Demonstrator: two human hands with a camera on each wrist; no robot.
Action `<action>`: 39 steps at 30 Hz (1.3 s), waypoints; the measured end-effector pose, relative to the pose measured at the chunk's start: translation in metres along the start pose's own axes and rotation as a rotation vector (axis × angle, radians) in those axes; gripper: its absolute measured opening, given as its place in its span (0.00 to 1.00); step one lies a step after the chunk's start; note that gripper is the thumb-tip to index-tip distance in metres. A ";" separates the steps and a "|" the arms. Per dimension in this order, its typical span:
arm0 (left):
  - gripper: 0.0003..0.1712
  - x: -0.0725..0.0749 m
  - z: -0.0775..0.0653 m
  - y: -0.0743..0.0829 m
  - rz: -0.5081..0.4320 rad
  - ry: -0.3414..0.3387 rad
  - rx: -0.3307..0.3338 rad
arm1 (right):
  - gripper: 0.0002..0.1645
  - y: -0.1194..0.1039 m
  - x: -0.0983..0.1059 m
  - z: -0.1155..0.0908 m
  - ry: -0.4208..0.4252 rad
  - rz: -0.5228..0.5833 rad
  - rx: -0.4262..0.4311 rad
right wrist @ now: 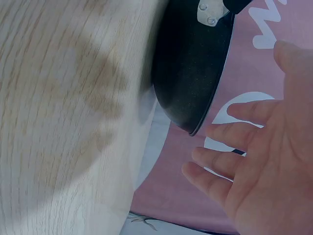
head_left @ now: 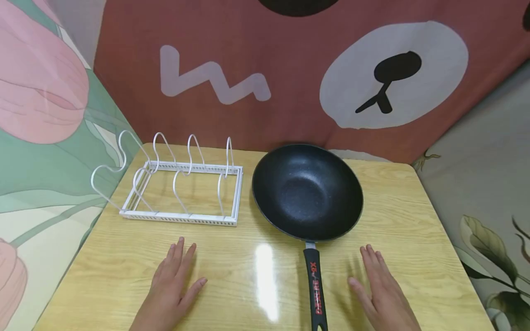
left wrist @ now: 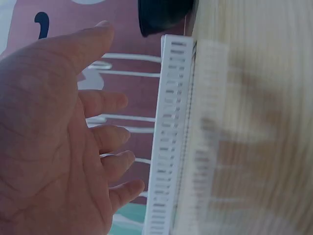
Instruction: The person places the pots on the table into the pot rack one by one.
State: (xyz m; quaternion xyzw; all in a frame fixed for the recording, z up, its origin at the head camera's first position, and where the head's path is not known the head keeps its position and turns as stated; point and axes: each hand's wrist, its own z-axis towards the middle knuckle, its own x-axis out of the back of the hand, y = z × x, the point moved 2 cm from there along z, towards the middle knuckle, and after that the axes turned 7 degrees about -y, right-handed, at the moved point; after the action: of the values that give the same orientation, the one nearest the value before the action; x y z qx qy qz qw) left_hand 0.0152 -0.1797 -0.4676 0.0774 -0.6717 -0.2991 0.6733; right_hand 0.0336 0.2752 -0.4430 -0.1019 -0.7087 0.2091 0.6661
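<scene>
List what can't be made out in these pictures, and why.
Head: tip of the pan handle, cut off by the bottom edge.
Left wrist: much of the pan, cut off by the top edge; one end of the white rack, by the bottom edge.
Right wrist: pan's inside, hidden by its outer wall.

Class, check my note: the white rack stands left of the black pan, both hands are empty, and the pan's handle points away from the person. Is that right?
Not quite. The handle of the black pan points toward the person, as the head view shows. The white rack does stand left of it, and both hands are empty.
</scene>
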 end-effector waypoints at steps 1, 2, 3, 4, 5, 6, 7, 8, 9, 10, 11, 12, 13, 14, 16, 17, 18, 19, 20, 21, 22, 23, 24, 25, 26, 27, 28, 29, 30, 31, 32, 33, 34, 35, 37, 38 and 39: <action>0.45 -0.003 0.000 0.003 -0.011 -0.005 -0.001 | 0.48 -0.001 0.000 0.000 -0.006 0.004 -0.004; 0.45 -0.005 0.001 0.006 -0.019 -0.008 -0.005 | 0.48 -0.001 -0.001 0.000 -0.006 0.012 -0.002; 0.45 -0.008 0.002 0.009 -0.031 -0.013 -0.006 | 0.48 -0.001 -0.001 0.000 -0.015 0.022 -0.007; 0.45 -0.012 0.003 0.013 -0.049 -0.018 -0.009 | 0.47 -0.002 -0.002 0.001 -0.029 0.036 -0.017; 0.45 -0.015 0.005 0.017 -0.073 -0.026 -0.010 | 0.46 -0.003 -0.002 0.001 -0.045 0.056 -0.022; 0.44 -0.020 0.007 0.022 -0.097 -0.038 -0.012 | 0.45 -0.004 -0.003 0.002 -0.061 0.081 -0.022; 0.44 -0.024 0.009 0.026 -0.119 -0.052 -0.016 | 0.43 -0.005 -0.004 0.003 -0.081 0.110 -0.022; 0.44 -0.029 0.011 0.031 -0.139 -0.066 -0.023 | 0.42 -0.007 -0.005 0.004 -0.102 0.138 -0.023; 0.43 -0.034 0.013 0.035 -0.162 -0.079 -0.028 | 0.40 -0.010 -0.006 0.006 -0.128 0.167 -0.025; 0.42 -0.038 0.014 0.039 -0.179 -0.089 -0.038 | 0.38 -0.012 -0.008 0.007 -0.146 0.191 -0.021; 0.41 -0.042 0.016 0.043 -0.190 -0.092 -0.053 | 0.37 -0.015 -0.009 0.009 -0.163 0.217 -0.014; 0.41 -0.045 0.017 0.046 -0.196 -0.091 -0.067 | 0.36 -0.018 -0.011 0.010 -0.179 0.239 -0.013; 0.40 -0.048 0.019 0.049 -0.199 -0.085 -0.083 | 0.35 -0.021 -0.013 0.011 -0.197 0.257 -0.019; 0.39 -0.050 0.020 0.051 -0.206 -0.077 -0.096 | 0.34 -0.023 -0.014 0.011 -0.218 0.277 -0.028; 0.37 -0.053 0.022 0.055 -0.220 -0.071 -0.111 | 0.33 -0.028 -0.017 0.012 -0.252 0.321 -0.050; 0.36 -0.054 0.024 0.057 -0.232 -0.076 -0.114 | 0.32 -0.030 -0.018 0.012 -0.264 0.347 -0.057; 0.35 -0.055 0.025 0.059 -0.243 -0.082 -0.115 | 0.31 -0.031 -0.018 0.011 -0.278 0.369 -0.065; 0.34 -0.056 0.027 0.061 -0.258 -0.091 -0.117 | 0.31 -0.032 -0.018 0.011 -0.287 0.388 -0.069; 0.34 -0.057 0.029 0.064 -0.272 -0.102 -0.119 | 0.30 -0.033 -0.018 0.011 -0.301 0.415 -0.078; 0.34 -0.058 0.030 0.066 -0.286 -0.109 -0.128 | 0.30 -0.033 -0.018 0.011 -0.316 0.447 -0.091; 0.33 -0.059 0.032 0.068 -0.296 -0.104 -0.146 | 0.29 -0.034 -0.018 0.011 -0.332 0.483 -0.102; 0.33 -0.060 0.034 0.071 -0.303 -0.104 -0.159 | 0.29 -0.034 -0.018 0.012 -0.352 0.527 -0.122; 0.32 -0.061 0.035 0.073 -0.306 -0.097 -0.177 | 0.30 -0.034 -0.018 0.014 -0.371 0.565 -0.146; 0.32 -0.062 0.036 0.075 -0.311 -0.093 -0.192 | 0.30 -0.035 -0.019 0.015 -0.386 0.604 -0.168; 0.32 -0.062 0.037 0.077 -0.311 -0.086 -0.208 | 0.31 -0.036 -0.019 0.016 -0.401 0.643 -0.191; 0.32 -0.062 0.038 0.078 -0.310 -0.082 -0.221 | 0.31 -0.037 -0.020 0.017 -0.407 0.676 -0.203; 0.32 -0.063 0.039 0.080 -0.311 -0.082 -0.230 | 0.32 -0.038 -0.021 0.018 -0.408 0.701 -0.206; 0.32 -0.063 0.040 0.082 -0.318 -0.086 -0.234 | 0.33 -0.039 -0.021 0.019 -0.405 0.719 -0.208; 0.32 -0.063 0.041 0.083 -0.327 -0.092 -0.237 | 0.34 -0.040 -0.022 0.019 -0.406 0.733 -0.209; 0.31 -0.064 0.041 0.085 -0.345 -0.106 -0.238 | 0.34 -0.041 -0.022 0.020 -0.404 0.749 -0.210; 0.31 -0.064 0.042 0.087 -0.363 -0.126 -0.234 | 0.35 -0.042 -0.023 0.020 -0.401 0.765 -0.215; 0.30 -0.064 0.043 0.089 -0.387 -0.154 -0.228 | 0.35 -0.043 -0.023 0.020 -0.395 0.781 -0.221; 0.30 -0.065 0.045 0.092 -0.418 -0.184 -0.225 | 0.36 -0.043 -0.024 0.021 -0.392 0.803 -0.233; 0.30 -0.066 0.046 0.094 -0.458 -0.220 -0.220 | 0.36 -0.044 -0.024 0.021 -0.387 0.821 -0.244; 0.30 -0.068 0.049 0.099 -0.544 -0.292 -0.212 | 0.36 -0.045 -0.025 0.022 -0.378 0.867 -0.265; 0.30 -0.069 0.050 0.101 -0.579 -0.322 -0.211 | 0.37 -0.046 -0.026 0.023 -0.375 0.889 -0.273; 0.30 -0.070 0.051 0.103 -0.604 -0.343 -0.214 | 0.37 -0.047 -0.026 0.024 -0.375 0.912 -0.276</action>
State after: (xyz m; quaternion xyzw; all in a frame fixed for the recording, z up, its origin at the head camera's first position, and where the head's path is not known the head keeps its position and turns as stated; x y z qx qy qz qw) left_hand 0.0031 -0.0456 -0.4707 0.1503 -0.6865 -0.5618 0.4364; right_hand 0.0189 0.2186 -0.4471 -0.4485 -0.7204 0.3977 0.3488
